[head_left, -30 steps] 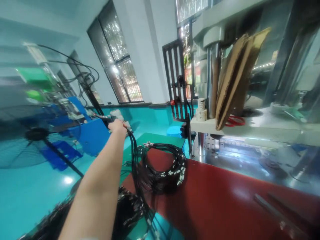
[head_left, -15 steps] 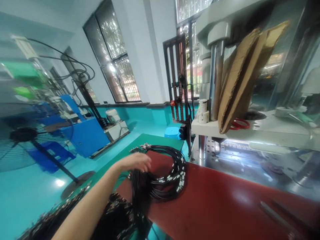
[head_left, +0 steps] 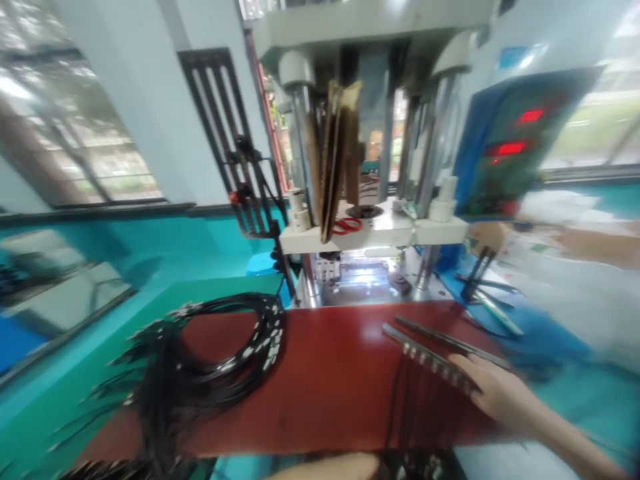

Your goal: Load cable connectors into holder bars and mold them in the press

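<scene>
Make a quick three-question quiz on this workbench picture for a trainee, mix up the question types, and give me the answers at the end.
1. True or false: the black cable coil lies to the left of the metal strips.

2. Multiple choice: what colour are the paired loops on the plate of the press?
A) blue
B) red
C) white

3. Short answer: which of the person's own hands is at the nearer strip?

Key:
1. True.
2. B.
3. The right hand.
</scene>
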A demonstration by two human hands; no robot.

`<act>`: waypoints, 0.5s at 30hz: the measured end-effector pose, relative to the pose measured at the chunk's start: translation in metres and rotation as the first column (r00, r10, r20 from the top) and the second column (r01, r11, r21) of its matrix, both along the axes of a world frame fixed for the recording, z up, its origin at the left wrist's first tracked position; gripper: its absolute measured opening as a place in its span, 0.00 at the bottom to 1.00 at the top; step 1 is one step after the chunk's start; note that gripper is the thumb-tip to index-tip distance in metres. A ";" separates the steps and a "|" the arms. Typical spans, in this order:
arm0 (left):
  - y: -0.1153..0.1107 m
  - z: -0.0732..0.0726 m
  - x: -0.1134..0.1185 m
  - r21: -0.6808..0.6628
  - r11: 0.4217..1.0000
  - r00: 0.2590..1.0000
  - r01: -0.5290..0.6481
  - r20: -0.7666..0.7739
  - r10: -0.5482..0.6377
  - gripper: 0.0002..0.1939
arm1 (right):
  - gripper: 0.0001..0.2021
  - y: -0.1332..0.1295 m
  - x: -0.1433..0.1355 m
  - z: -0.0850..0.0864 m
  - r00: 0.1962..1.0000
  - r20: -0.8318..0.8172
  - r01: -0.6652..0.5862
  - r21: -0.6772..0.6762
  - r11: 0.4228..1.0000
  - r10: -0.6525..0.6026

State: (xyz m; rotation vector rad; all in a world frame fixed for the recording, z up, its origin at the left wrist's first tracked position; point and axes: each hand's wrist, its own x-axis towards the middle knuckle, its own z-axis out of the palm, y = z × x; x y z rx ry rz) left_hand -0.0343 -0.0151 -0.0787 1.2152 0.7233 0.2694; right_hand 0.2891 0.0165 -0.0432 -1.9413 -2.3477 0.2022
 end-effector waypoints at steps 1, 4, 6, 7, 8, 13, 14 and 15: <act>0.001 -0.001 0.008 -0.004 0.998 0.998 0.055 -0.023 -0.055 0.17 | 0.21 0.001 -0.007 0.010 1.000 0.018 -0.006 -0.023 1.000 0.007; 0.001 0.000 0.028 -0.042 0.993 0.992 0.107 -0.063 -0.109 0.21 | 0.13 0.007 -0.024 0.036 1.000 -0.003 0.021 -0.061 0.998 -0.021; -0.002 0.004 0.037 -0.068 0.993 0.994 0.093 -0.045 -0.096 0.24 | 0.12 0.013 -0.030 0.046 0.994 -0.078 0.066 -0.091 0.994 -0.073; -0.002 0.008 0.041 -0.076 0.993 0.996 0.085 -0.030 -0.088 0.25 | 0.13 0.017 -0.031 0.048 0.989 -0.115 0.083 -0.105 0.991 -0.095; -0.002 0.012 0.045 -0.080 0.994 0.997 0.075 -0.011 -0.076 0.27 | 0.14 0.023 -0.031 0.050 0.983 -0.146 0.092 -0.116 0.989 -0.109; 0.013 0.035 0.064 -0.112 0.993 0.997 0.040 0.069 -0.032 0.34 | 0.15 0.079 -0.031 0.052 0.963 -0.250 0.070 -0.109 0.992 -0.096; 0.020 0.040 0.068 -0.143 0.990 0.998 0.015 0.070 -0.005 0.34 | 0.14 0.096 -0.032 0.053 0.958 -0.274 0.062 -0.106 0.992 -0.089; 0.028 0.045 0.071 -0.183 0.983 0.997 -0.023 0.063 0.035 0.34 | 0.13 0.114 -0.034 0.055 0.952 -0.297 0.052 -0.099 0.994 -0.079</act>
